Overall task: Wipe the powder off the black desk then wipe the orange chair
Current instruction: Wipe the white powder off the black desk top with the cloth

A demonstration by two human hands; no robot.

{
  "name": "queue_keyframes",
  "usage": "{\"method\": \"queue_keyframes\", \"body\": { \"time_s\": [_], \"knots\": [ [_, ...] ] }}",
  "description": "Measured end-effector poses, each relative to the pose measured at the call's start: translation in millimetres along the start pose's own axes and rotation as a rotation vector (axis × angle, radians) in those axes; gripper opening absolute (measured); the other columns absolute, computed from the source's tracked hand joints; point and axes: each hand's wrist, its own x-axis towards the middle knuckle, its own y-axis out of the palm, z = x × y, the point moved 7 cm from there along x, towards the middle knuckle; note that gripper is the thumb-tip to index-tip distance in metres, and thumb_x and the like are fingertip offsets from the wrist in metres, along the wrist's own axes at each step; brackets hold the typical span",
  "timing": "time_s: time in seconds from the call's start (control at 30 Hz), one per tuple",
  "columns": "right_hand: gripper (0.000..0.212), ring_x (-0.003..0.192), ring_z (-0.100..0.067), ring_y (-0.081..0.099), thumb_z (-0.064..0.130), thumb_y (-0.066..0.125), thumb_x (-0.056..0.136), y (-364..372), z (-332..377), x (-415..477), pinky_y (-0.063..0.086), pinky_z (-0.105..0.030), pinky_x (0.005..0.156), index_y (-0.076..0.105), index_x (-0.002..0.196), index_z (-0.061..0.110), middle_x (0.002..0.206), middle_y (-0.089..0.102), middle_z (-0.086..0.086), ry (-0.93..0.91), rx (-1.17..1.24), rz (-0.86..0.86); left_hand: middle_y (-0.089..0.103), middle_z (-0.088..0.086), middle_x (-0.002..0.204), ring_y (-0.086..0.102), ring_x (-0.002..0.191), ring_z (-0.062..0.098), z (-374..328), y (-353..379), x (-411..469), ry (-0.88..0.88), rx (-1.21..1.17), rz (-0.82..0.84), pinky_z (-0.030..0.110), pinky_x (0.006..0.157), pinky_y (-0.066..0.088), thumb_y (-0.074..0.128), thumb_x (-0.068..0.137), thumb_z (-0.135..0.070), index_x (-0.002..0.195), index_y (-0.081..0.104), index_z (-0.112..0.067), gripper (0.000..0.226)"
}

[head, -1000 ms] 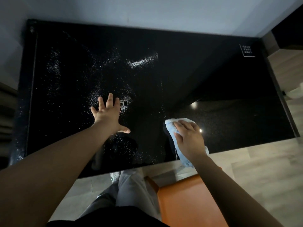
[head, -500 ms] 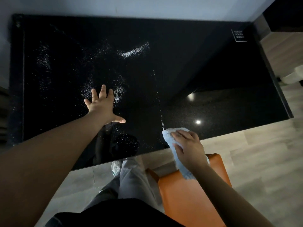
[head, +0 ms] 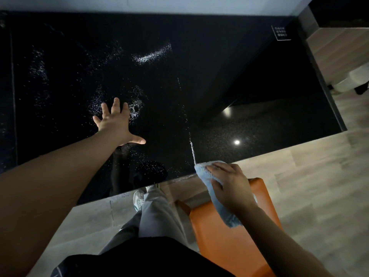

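cloth (head: pixel 202 170) dragged to desk (head: pixel 239 76) edge

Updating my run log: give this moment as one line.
right hand: holds cloth at near edge of desk; left hand: flat on desk; powder: scattered on left half; chair: not yet wiped

The left hand (head: pixel 115 124) lies flat with spread fingers on the black desk (head: pixel 249 80), among white powder (head: pixel 152 53). The right hand (head: pixel 229 184) holds a blue cloth (head: pixel 219 208) at the desk's near edge, above the orange chair (head: pixel 229 240).
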Motion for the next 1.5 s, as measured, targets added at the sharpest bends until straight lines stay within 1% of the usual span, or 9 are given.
{"method": "queue_keyframes", "body": {
  "time_s": [0.27,0.37,0.5,0.63,0.7,0.9,1.13,1.27,1.5],
  "knots": [
    [0.04,0.109,-0.031,0.054,0.017,0.058,0.088,-44,11,58,0.046,-0.033,0.081,0.062,0.127,0.016,0.127,0.063,-0.004,-0.003,0.025,-0.14,-0.019,0.007,0.159,-0.01,0.146,0.04,0,0,-3,-0.003,-0.004,-0.008,0.062,0.114,0.013,0.073,0.056,-0.073,0.153,-0.008,-0.02,0.137],
    [0.04,0.112,-0.029,0.052,0.015,0.061,0.089,-56,14,88,0.04,-0.028,0.083,0.061,0.129,0.017,0.129,0.061,0.0,0.025,0.022,-0.169,-0.014,0.007,0.16,-0.007,0.146,0.039,-5,0,-5,0.01,-0.023,-0.012,0.059,0.115,0.016,0.072,0.06,-0.071,0.154,-0.004,-0.02,0.131],
    [0.039,0.116,-0.027,0.049,0.018,0.057,0.092,-74,29,145,0.039,-0.028,0.091,0.059,0.131,0.018,0.133,0.058,0.003,0.015,0.035,-0.192,-0.008,0.008,0.161,-0.004,0.147,0.037,8,-17,3,-0.002,-0.064,-0.065,0.057,0.116,0.016,0.07,0.063,-0.072,0.154,0.0,-0.018,0.127],
    [0.04,0.12,-0.021,0.044,0.02,0.054,0.094,-83,42,199,0.031,-0.02,0.093,0.057,0.134,0.022,0.135,0.055,0.009,0.008,0.082,-0.181,-0.008,0.008,0.161,-0.005,0.147,0.037,26,-30,12,-0.029,-0.079,-0.081,0.057,0.117,0.014,0.07,0.063,-0.072,0.154,-0.001,-0.017,0.127],
    [0.041,0.121,-0.022,0.043,0.022,0.054,0.094,-87,48,229,0.03,-0.019,0.093,0.056,0.135,0.024,0.136,0.055,0.009,-0.008,0.085,-0.186,-0.009,0.008,0.161,-0.006,0.147,0.036,34,-37,19,-0.042,-0.08,-0.079,0.057,0.117,0.013,0.069,0.063,-0.072,0.153,-0.003,-0.017,0.128],
    [0.04,0.122,-0.026,0.043,0.025,0.053,0.095,-94,58,314,0.037,-0.029,0.097,0.055,0.135,0.026,0.137,0.054,0.008,-0.04,0.083,-0.173,-0.013,0.007,0.161,-0.007,0.147,0.035,49,-48,47,-0.089,-0.092,-0.048,0.055,0.117,0.013,0.06,0.062,-0.08,0.153,-0.006,-0.017,0.129],
    [0.04,0.121,-0.028,0.044,0.026,0.052,0.096,-99,55,400,0.038,-0.031,0.096,0.054,0.136,0.023,0.138,0.054,0.006,-0.056,0.04,-0.216,-0.027,0.006,0.157,-0.016,0.145,0.04,61,-64,86,-0.166,-0.1,-0.019,0.062,0.115,0.008,0.056,0.061,-0.084,0.152,-0.015,-0.022,0.131],
    [0.04,0.119,-0.029,0.05,0.025,0.052,0.094,-96,51,445,0.037,-0.029,0.093,0.056,0.134,0.023,0.135,0.056,0.004,-0.057,0.034,-0.239,-0.033,0.006,0.155,-0.02,0.143,0.042,63,-67,96,-0.179,-0.099,0.027,0.065,0.113,0.008,0.064,0.053,-0.083,0.15,-0.018,-0.023,0.14],
    [0.039,0.12,-0.035,0.048,0.023,0.054,0.095,-95,73,508,0.043,-0.037,0.092,0.056,0.134,0.02,0.133,0.058,-0.001,-0.087,0.03,-0.231,-0.031,0.008,0.155,-0.017,0.143,0.044,61,-73,105,-0.204,-0.107,0.061,0.066,0.112,0.013,0.073,0.05,-0.076,0.151,-0.015,-0.02,0.146]
  ]
}}
